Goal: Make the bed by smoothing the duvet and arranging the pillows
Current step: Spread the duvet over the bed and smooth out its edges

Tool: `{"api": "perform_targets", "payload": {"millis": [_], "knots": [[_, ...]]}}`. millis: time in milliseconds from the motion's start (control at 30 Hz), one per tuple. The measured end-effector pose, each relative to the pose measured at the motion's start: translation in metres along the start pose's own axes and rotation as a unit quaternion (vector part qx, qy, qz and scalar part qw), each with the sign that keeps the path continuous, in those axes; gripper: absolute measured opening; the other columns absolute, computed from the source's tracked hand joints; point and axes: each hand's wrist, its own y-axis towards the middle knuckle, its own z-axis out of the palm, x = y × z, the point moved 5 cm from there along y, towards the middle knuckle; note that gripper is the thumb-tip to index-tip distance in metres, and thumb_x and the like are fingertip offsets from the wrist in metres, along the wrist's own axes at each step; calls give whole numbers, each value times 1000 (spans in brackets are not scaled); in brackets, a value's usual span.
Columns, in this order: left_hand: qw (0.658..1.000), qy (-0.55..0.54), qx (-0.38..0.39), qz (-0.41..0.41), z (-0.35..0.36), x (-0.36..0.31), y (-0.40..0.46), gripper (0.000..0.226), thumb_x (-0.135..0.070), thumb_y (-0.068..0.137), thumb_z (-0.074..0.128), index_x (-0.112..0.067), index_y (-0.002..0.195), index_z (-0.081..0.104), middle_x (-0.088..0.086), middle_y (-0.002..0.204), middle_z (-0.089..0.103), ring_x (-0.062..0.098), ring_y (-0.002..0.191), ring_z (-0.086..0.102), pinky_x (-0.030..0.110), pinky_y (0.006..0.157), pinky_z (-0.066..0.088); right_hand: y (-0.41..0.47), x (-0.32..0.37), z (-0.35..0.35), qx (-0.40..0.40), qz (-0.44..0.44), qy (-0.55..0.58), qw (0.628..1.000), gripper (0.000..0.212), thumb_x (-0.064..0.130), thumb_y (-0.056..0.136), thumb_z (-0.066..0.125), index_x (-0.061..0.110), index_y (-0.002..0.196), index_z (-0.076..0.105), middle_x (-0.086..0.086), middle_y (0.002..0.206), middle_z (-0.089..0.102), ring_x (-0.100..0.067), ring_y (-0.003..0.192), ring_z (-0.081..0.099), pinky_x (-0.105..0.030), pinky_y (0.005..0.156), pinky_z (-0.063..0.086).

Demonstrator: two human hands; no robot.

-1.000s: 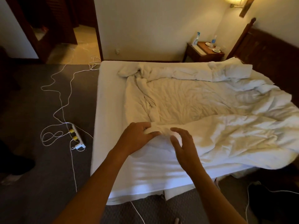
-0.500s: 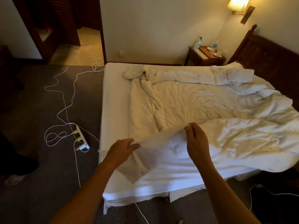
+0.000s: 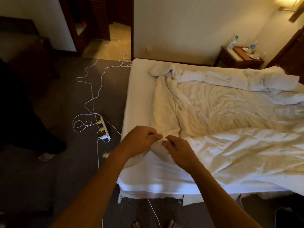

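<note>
White duvet crumpled, corner pinched by hands.

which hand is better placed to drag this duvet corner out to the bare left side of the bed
Probably left. The left hand grips the duvet corner on the side nearest the bare mattress strip, so it can pull straight outward; the right hand would have to cross over.

Bare forearms, no sleeves; left hand, right hand.

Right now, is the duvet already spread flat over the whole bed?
No, the duvet lies crumpled, leaving the mattress bare along its left edge, while both hands pinch its near corner.
</note>
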Motion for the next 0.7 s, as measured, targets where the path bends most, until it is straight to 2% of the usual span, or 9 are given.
{"api": "perform_targets", "payload": {"millis": [100, 167, 233, 333, 433, 533, 633, 700], "knots": [[994, 97, 4, -54, -9, 32, -17, 41, -73, 72, 58, -33, 78, 58, -6, 69, 60, 14, 71, 60, 36, 66, 47, 7, 2, -6, -43, 17, 70, 996, 25, 18, 100, 53, 12, 76, 56, 1, 68, 57, -7, 62, 50, -28, 63, 38], [988, 108, -6, -114, -13, 64, -33, 42, -68, 74, 55, -27, 80, 61, -5, 72, 62, 18, 76, 62, 37, 68, 47, 11, 4, -10, -61, 19, 105, 992, 29, 15, 100, 52, 12, 71, 52, 0, 65, 51, -6, 59, 44, -28, 60, 35], [982, 85, -34, -167, -16, 92, -48, 47, -61, 82, 53, -18, 91, 68, 4, 86, 69, 25, 86, 65, 39, 75, 48, 14, 5, -6, -41, 16, 102, 994, 31, 14, 99, 53, 6, 69, 50, -1, 63, 45, -4, 56, 40, -27, 57, 31], [972, 55, -79, -215, -25, 112, -63, 28, -33, 98, 57, -11, 112, 68, 6, 104, 68, 24, 98, 62, 32, 81, 43, 16, -2, 13, 25, 23, 93, 995, 28, 20, 97, 57, 6, 73, 56, -2, 63, 50, -4, 55, 44, -24, 56, 33], [964, 82, -139, -209, -49, 116, -71, 26, -22, 98, 57, -9, 119, 66, 13, 117, 68, 28, 109, 63, 30, 90, 44, 11, -10, 45, 92, 27, 78, 992, 18, 29, 97, 59, 28, 80, 63, 7, 68, 62, 0, 60, 54, -16, 55, 37], [962, 115, -145, -202, -71, 120, -80, 27, -17, 96, 61, -12, 122, 66, 11, 122, 67, 26, 113, 62, 31, 99, 45, -1, -8, 85, 154, -1, 84, 984, 16, 31, 99, 57, 31, 84, 61, 11, 70, 61, 2, 67, 56, -11, 61, 39], [966, 192, -80, -153, -76, 120, -97, 26, -11, 91, 67, -23, 113, 72, -5, 105, 61, 12, 98, 57, 20, 80, 43, -19, -5, 128, 212, -8, 99, 972, 18, 23, 101, 57, 25, 83, 60, 13, 63, 56, 8, 65, 57, -7, 63, 38], [956, 259, -24, -140, -69, 130, -113, 33, -8, 88, 68, -32, 111, 73, -10, 100, 53, 9, 92, 49, 22, 74, 40, -33, -10, 159, 262, -5, 85, 961, 22, 26, 101, 55, 28, 80, 60, 13, 64, 61, 8, 66, 58, -8, 62, 38]]}}
